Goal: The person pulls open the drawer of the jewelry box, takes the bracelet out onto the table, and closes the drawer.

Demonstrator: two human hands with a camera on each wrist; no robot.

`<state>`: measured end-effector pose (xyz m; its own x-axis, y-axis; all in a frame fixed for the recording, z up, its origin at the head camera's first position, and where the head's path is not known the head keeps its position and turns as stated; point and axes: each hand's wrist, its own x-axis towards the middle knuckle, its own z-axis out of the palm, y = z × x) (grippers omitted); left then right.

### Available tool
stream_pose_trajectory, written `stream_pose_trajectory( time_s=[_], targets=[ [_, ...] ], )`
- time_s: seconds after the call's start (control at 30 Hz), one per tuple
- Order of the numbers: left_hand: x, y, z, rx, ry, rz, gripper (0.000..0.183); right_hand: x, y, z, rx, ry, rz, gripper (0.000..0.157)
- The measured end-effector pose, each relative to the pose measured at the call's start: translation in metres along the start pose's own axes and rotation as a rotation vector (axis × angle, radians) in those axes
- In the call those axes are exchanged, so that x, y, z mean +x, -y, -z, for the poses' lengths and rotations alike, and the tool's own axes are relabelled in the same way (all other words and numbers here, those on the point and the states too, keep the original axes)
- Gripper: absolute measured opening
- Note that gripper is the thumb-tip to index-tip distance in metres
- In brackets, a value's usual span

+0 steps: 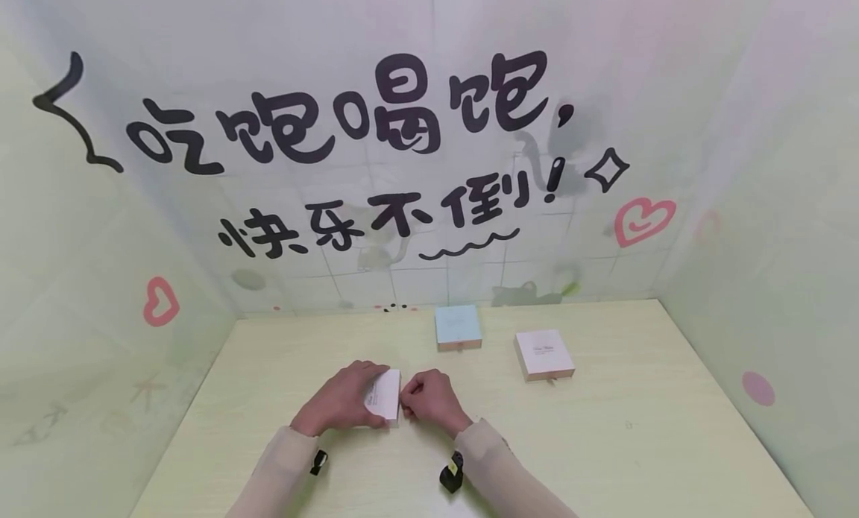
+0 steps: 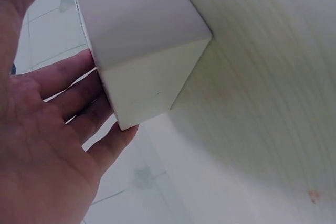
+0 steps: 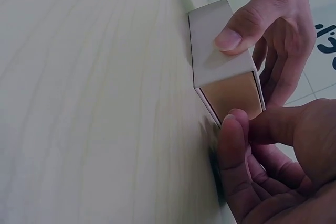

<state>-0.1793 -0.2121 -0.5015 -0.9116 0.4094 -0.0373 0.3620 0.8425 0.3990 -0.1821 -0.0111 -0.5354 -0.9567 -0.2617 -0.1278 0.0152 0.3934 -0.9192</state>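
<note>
A small white drawer box (image 1: 385, 399) with printed lettering is turned on the table, its drawer end to the right. My left hand (image 1: 341, 400) grips it from the left, thumb on the near side and fingers on the far side. The right wrist view shows the brown drawer front (image 3: 233, 94) nearly level with the white sleeve (image 3: 212, 40). Thumb and index finger of my right hand (image 1: 435, 401) pinch together right at the edge of that front. Whatever lies between those fingertips is hidden.
At the back of the pale wooden table (image 1: 604, 428) lies a light blue box (image 1: 458, 324) with a small tab. A white box (image 1: 542, 352), also tabbed, lies to its right. Printed sheets (image 1: 470, 279) wall in the back and both sides.
</note>
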Motion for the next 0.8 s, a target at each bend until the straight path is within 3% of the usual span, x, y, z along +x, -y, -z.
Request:
stream_pose_trajectory(
  time_s=[0.8],
  targets=[
    [0.0014, 0.0004, -0.0023, 0.003, 0.001, -0.001, 0.092, -0.0040, -0.0015, 0.0082, -0.033, -0.001, 0.040, 0.014]
  ],
)
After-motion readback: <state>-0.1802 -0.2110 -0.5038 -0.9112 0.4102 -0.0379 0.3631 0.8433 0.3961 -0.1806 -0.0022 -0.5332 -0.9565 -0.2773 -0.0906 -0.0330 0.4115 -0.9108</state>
